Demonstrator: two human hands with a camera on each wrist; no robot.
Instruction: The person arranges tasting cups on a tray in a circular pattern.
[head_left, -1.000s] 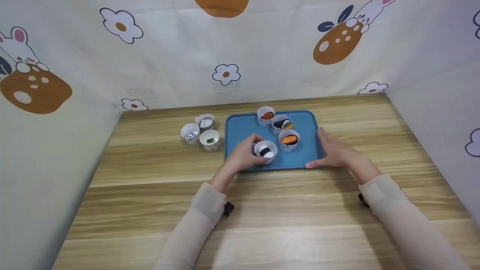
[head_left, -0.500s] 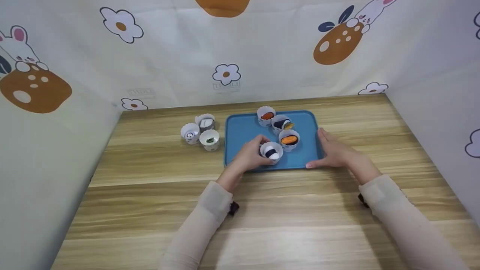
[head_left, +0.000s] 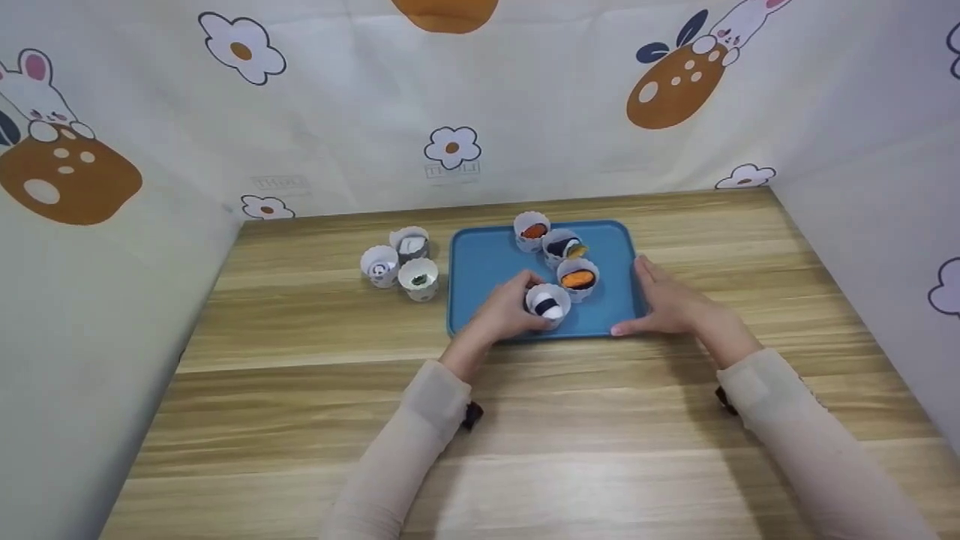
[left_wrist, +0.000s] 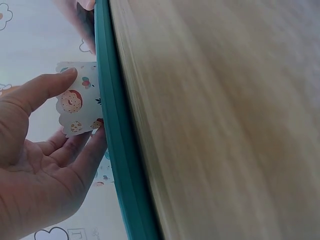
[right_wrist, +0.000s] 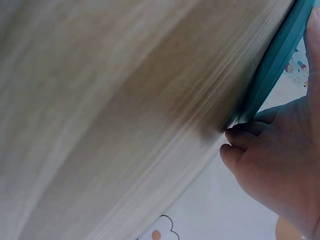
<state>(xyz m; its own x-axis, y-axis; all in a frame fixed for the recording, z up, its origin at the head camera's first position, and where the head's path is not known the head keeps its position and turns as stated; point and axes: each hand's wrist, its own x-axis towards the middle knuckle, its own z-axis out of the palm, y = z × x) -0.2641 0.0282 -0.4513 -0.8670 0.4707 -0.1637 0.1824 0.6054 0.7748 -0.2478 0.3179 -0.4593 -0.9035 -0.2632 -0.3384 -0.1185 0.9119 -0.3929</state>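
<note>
My left hand (head_left: 504, 311) grips a white paper baking cup (head_left: 564, 300), thumb in front and fingers behind. Inside that cup sits a white toy sushi piece (head_left: 548, 305) with a black band. In the left wrist view the same cup (left_wrist: 80, 102) shows a donut print and stands upright at the rim of the blue tray (head_left: 480, 259). Spread around the tray's near right corner, my right hand (head_left: 671, 304) touches the rim, thumb at the front and straight fingers along the side. Three more cups stand on the tray: orange-topped (head_left: 578, 280), dark with yellow (head_left: 564, 248), red-topped (head_left: 533, 231).
Left of the tray, three paper cups cluster on the wooden table (head_left: 315, 322): one with a green-centred piece (head_left: 419, 280), one with a white piece (head_left: 412, 245), one with a round swirled piece (head_left: 380, 268). A printed cloth (head_left: 337, 97) hangs behind and at both sides.
My left hand has slid the cup with the black-banded piece rightward across the tray, close to the orange-topped cup. My right hand stays at the tray's corner.
</note>
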